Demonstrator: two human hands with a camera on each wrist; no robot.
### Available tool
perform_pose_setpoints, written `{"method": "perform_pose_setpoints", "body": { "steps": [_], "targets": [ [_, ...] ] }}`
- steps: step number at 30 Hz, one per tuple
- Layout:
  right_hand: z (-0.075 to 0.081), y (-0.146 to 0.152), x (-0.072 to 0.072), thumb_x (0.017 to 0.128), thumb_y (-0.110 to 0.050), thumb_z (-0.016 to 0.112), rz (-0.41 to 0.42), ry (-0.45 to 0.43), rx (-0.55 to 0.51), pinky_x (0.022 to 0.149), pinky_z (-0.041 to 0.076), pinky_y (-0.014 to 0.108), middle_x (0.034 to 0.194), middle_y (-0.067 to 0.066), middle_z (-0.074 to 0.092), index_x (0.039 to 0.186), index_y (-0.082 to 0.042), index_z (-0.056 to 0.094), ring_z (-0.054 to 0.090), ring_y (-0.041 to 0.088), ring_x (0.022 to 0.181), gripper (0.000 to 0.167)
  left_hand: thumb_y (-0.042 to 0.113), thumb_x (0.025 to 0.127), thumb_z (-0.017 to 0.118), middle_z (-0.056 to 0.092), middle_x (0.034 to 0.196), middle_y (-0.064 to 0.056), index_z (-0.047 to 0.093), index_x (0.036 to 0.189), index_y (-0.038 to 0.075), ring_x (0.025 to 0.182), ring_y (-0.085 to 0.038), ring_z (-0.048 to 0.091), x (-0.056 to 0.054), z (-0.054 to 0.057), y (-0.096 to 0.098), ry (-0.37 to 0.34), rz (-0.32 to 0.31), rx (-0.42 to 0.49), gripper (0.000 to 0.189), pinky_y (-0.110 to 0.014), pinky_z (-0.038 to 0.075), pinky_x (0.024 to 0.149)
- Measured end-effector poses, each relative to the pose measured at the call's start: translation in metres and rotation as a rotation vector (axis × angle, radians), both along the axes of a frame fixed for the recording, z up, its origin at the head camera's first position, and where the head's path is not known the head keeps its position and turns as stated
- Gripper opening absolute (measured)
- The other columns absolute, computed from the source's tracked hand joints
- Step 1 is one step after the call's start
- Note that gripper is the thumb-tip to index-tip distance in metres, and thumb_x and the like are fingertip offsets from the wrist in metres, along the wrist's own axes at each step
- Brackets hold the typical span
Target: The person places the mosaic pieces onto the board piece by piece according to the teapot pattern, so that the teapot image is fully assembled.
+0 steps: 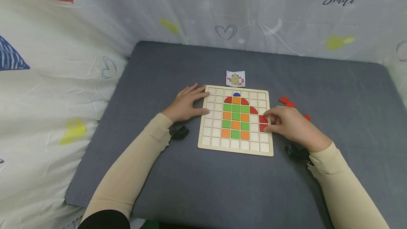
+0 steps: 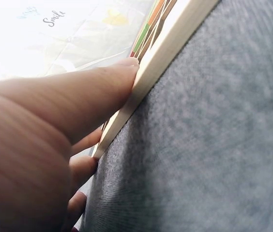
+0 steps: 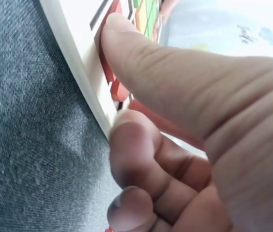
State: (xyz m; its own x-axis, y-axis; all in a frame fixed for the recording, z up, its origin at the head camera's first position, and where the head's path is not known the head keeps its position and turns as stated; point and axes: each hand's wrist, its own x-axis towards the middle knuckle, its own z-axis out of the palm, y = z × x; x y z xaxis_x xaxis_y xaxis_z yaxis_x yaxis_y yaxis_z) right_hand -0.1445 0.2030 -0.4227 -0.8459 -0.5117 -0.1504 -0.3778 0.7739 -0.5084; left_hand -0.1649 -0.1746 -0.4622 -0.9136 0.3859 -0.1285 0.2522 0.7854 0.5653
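A wooden grid board (image 1: pixel 216 147) lies on the table, with green, orange and red tiles and a blue half-round tile (image 1: pixel 236 94) in its cells. My left hand (image 1: pixel 187 103) rests on the board's left edge with its fingers spread, thumb on the rim. At the right edge, my right hand (image 1: pixel 287 124) touches two red tiles. Its thumb presses the lower red tile (image 1: pixel 262 128) in its cell, and the index finger reaches the upper red tile (image 1: pixel 262 119). In the right wrist view, the thumb (image 3: pixel 151 67) lies against a red tile (image 3: pixel 108 53); the other fingers are bent.
Behind the board lies a small printed card (image 1: pixel 235 79) with a coloured grid picture. Several loose red tiles (image 1: pixel 284 100) lie right of the board, one partly hidden by my right hand. The grey table (image 1: pixel 203 186) meets a white printed curtain (image 1: pixel 190 10) at the back.
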Motion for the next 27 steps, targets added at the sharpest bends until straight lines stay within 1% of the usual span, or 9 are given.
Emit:
{"method": "perform_pose_setpoints", "body": {
  "steps": [3,9,13,15,17,19,22,25,27],
  "targets": [
    [-0.001,0.0,0.0,0.08,-0.02,0.095,0.004,0.005,0.009,0.059,0.044,0.027,0.082,0.001,0.06,0.117,0.002,0.077,0.051,0.015,0.07,0.047,0.053,0.096,0.074,0.025,0.174,0.001,0.046,0.161,0.022,0.164,-0.021,0.007,0.0,0.0,0.0,-0.001,-0.001,-0.003,0.078,-0.049,0.0,0.133],
    [0.0,-0.001,0.001,0.081,-0.018,0.094,-0.013,-0.003,0.022,0.061,0.048,0.027,0.084,0.001,0.067,0.116,0.002,0.078,0.056,0.015,0.073,0.044,0.053,0.096,0.074,0.025,0.174,0.002,0.046,0.162,0.023,0.164,-0.021,0.006,0.0,0.0,0.0,-0.003,-0.001,-0.003,0.078,-0.048,0.0,0.133],
    [0.001,0.002,0.001,0.082,-0.019,0.093,-0.025,-0.024,0.014,0.061,0.052,0.027,0.086,0.0,0.072,0.115,0.001,0.078,0.061,0.014,0.074,0.041,0.053,0.096,0.075,0.025,0.174,0.002,0.046,0.162,0.023,0.164,-0.021,0.006,0.0,-0.001,-0.001,-0.004,-0.001,0.001,0.078,-0.048,-0.001,0.133],
    [0.003,0.005,0.0,0.084,-0.02,0.092,-0.032,-0.035,0.012,0.061,0.053,0.027,0.086,-0.001,0.073,0.115,0.0,0.079,0.063,0.013,0.074,0.04,0.053,0.096,0.075,0.024,0.174,0.002,0.045,0.162,0.023,0.164,-0.021,0.006,-0.001,-0.002,-0.001,-0.006,-0.002,0.003,0.079,-0.048,-0.001,0.133],
    [0.005,0.01,-0.001,0.087,-0.022,0.089,-0.039,-0.028,0.005,0.061,0.053,0.027,0.086,-0.002,0.074,0.114,-0.001,0.079,0.064,0.012,0.073,0.036,0.053,0.096,0.074,0.024,0.174,0.003,0.045,0.162,0.023,0.164,-0.02,0.005,-0.001,-0.002,-0.001,-0.008,-0.002,0.003,0.079,-0.049,-0.001,0.133],
    [0.008,0.016,-0.003,0.09,-0.022,0.087,-0.056,-0.004,-0.002,0.059,0.052,0.027,0.085,-0.002,0.075,0.114,-0.003,0.079,0.062,0.013,0.07,0.032,0.053,0.096,0.074,0.024,0.174,0.003,0.045,0.162,0.023,0.164,-0.02,0.005,-0.001,-0.002,-0.001,-0.007,-0.003,0.003,0.079,-0.049,-0.001,0.133],
    [0.01,0.026,-0.006,0.095,-0.018,0.081,-0.093,0.067,-0.017,0.057,0.048,0.027,0.085,0.001,0.073,0.113,-0.004,0.079,0.057,0.014,0.066,0.023,0.053,0.096,0.074,0.024,0.174,0.002,0.045,0.162,0.023,0.164,-0.021,0.006,-0.001,-0.001,-0.001,-0.005,-0.003,0.005,0.078,-0.048,-0.001,0.133],
    [0.01,0.033,-0.009,0.097,-0.012,0.077,-0.125,0.149,-0.02,0.059,0.046,0.03,0.089,0.005,0.071,0.113,-0.003,0.078,0.054,0.017,0.067,0.019,0.053,0.096,0.074,0.025,0.174,0.002,0.045,0.162,0.023,0.164,-0.021,0.006,-0.001,-0.001,-0.001,-0.005,-0.004,0.004,0.078,-0.048,-0.001,0.133],
    [0.009,0.036,-0.012,0.097,-0.009,0.075,-0.136,0.193,-0.019,0.064,0.046,0.033,0.095,0.009,0.07,0.114,-0.002,0.078,0.054,0.019,0.071,0.019,0.053,0.096,0.074,0.025,0.174,0.002,0.045,0.162,0.023,0.164,-0.021,0.006,-0.001,-0.001,-0.001,-0.006,-0.002,0.002,0.078,-0.048,-0.001,0.133]
  ]
}}
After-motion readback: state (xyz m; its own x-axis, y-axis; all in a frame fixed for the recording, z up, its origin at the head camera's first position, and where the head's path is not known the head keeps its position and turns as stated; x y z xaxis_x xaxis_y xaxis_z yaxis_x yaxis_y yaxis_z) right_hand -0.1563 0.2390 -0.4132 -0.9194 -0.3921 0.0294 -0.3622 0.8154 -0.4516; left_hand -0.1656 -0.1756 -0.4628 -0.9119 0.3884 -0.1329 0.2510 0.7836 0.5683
